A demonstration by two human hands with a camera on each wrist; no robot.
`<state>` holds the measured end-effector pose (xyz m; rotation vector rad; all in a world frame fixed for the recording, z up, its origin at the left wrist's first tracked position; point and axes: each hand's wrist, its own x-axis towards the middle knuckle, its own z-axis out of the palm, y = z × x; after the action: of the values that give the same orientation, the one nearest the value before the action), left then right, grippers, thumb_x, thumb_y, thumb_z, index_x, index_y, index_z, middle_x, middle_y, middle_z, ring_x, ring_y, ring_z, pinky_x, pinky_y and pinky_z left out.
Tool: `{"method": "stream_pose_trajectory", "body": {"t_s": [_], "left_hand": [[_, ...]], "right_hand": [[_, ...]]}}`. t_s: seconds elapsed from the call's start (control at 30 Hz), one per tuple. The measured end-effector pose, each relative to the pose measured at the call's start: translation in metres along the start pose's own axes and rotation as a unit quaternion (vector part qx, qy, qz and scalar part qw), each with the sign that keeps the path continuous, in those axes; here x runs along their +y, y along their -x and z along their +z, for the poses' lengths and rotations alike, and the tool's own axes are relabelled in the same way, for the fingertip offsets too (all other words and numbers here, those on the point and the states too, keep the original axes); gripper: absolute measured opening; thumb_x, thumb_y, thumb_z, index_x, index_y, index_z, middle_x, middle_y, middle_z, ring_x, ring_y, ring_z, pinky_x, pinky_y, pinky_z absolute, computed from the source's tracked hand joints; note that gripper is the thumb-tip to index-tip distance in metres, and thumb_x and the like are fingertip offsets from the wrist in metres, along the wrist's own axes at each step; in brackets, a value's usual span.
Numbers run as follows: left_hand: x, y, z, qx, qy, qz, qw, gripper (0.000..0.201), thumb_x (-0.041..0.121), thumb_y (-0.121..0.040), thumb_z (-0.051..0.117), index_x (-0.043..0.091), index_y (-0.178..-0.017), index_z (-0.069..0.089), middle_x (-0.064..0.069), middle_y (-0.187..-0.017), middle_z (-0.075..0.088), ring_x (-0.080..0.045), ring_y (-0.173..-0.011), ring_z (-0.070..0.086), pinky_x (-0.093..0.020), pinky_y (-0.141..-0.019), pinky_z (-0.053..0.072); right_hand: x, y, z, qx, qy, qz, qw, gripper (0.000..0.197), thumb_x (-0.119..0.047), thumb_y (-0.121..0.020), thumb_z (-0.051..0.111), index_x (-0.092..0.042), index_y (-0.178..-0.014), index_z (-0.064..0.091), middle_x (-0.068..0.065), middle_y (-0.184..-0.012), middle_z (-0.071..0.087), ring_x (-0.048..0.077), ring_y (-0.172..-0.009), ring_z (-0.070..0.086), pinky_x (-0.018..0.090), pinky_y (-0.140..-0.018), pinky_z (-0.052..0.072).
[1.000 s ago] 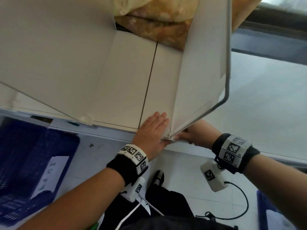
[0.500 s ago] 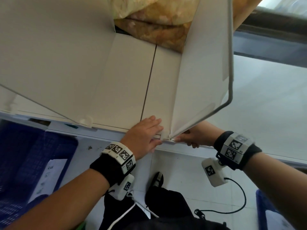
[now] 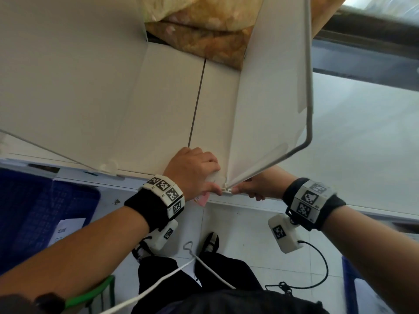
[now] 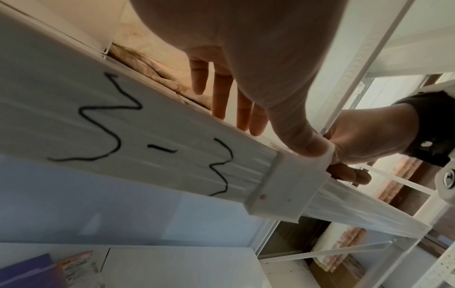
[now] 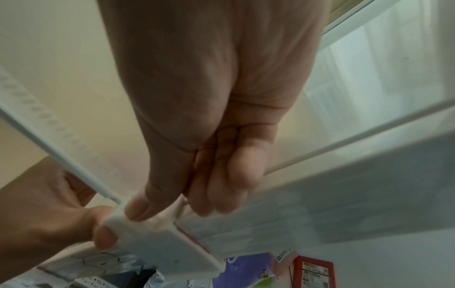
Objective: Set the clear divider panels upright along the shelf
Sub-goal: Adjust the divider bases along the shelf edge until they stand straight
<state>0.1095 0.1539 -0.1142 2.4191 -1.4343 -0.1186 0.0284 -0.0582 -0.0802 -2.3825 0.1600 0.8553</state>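
A clear divider panel (image 3: 272,98) with a rounded top corner stands upright on the white shelf (image 3: 167,109), and its foot sits in a white clip (image 4: 283,187) on the shelf's front rail. My left hand (image 3: 204,177) has its fingers over the shelf edge, and its thumb presses the clip from the left. My right hand (image 3: 247,189) pinches the same clip (image 5: 167,239) from the right, thumb on top and fingers curled beneath. A second clear divider (image 3: 45,147) stands to the left in its own clip (image 3: 109,166).
Filled yellowish bags (image 3: 204,30) lie at the back of the shelf between the dividers. The front rail (image 4: 123,126) carries black handwritten marks. A blue crate (image 3: 34,211) with a paper in it sits on the floor at left, another blue bin (image 3: 353,286) at right.
My left hand slid back from lying flat on the shelf to the front edge, and it now holds the clip at the divider's foot. The right hand stayed at the clip.
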Motion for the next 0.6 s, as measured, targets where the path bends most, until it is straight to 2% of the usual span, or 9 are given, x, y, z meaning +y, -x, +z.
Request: {"method": "stream_pose_trajectory", "body": {"t_s": [0.23, 0.47, 0.6], "left_hand": [[0.005, 0.004, 0.005, 0.012, -0.03, -0.003, 0.999, 0.061, 0.073, -0.066, 0.057, 0.022, -0.096, 0.072, 0.009, -0.103, 0.069, -0.02, -0.085, 0.06, -0.034, -0.076, 0.032], [0.011, 0.002, -0.005, -0.059, -0.094, -0.032, 0.993, 0.07, 0.08, -0.069, 0.033, 0.026, -0.097, 0.068, 0.01, -0.104, 0.068, -0.019, -0.087, 0.06, -0.035, -0.078, 0.035], [0.013, 0.001, -0.011, -0.102, -0.096, -0.034, 0.99, 0.069, 0.078, -0.073, 0.031, 0.027, -0.107, 0.064, 0.009, -0.117, 0.063, -0.018, -0.099, 0.057, -0.035, -0.085, 0.037]], "right_hand": [[-0.002, 0.0, -0.001, 0.004, 0.002, -0.004, 1.0, 0.04, -0.05, -0.08, 0.072, -0.01, -0.084, 0.068, -0.001, -0.058, 0.067, 0.008, -0.041, 0.057, 0.021, -0.047, 0.049], [-0.001, 0.0, 0.0, 0.006, 0.011, -0.018, 1.0, 0.036, -0.047, -0.082, 0.072, -0.011, -0.082, 0.067, 0.001, -0.059, 0.069, 0.008, -0.041, 0.059, 0.024, -0.049, 0.052], [-0.002, 0.002, -0.001, 0.008, 0.016, -0.024, 1.0, 0.035, -0.047, -0.081, 0.071, -0.013, -0.077, 0.065, 0.0, -0.058, 0.068, 0.009, -0.043, 0.061, 0.026, -0.051, 0.054]]}}
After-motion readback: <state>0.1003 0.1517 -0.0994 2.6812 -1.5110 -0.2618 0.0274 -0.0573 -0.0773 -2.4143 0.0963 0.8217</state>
